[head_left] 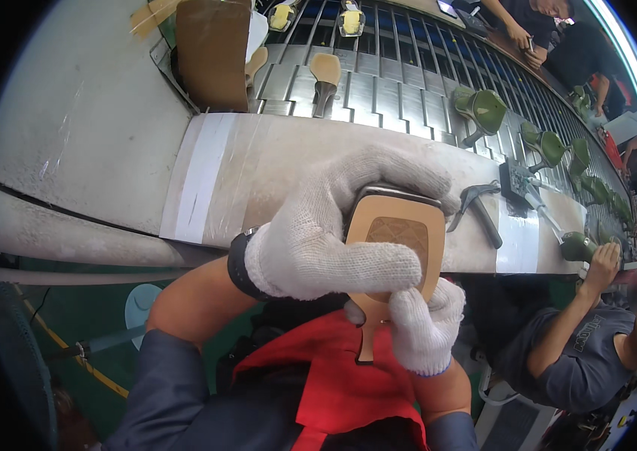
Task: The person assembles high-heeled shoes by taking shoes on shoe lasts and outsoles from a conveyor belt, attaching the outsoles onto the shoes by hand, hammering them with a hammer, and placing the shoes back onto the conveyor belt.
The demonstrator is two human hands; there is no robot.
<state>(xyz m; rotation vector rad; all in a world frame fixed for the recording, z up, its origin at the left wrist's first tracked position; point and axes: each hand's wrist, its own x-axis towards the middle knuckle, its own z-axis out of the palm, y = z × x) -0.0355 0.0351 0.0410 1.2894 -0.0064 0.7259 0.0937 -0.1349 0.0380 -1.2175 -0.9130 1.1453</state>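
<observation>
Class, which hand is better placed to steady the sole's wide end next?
Probably the left hand: its fingers curl around the wide end of the tan sole, thumb across it. The right hand sits nearer the narrow end.

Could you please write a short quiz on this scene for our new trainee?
1. Which hand lays its thumb across the face of the tan sole?
2. True or false: the dark-handled tool lies to the left of the sole in the picture.
3. What colour is the apron? A) green B) red C) yellow

Key: 1. The left hand. 2. False; it lies to the right. 3. B.
</observation>
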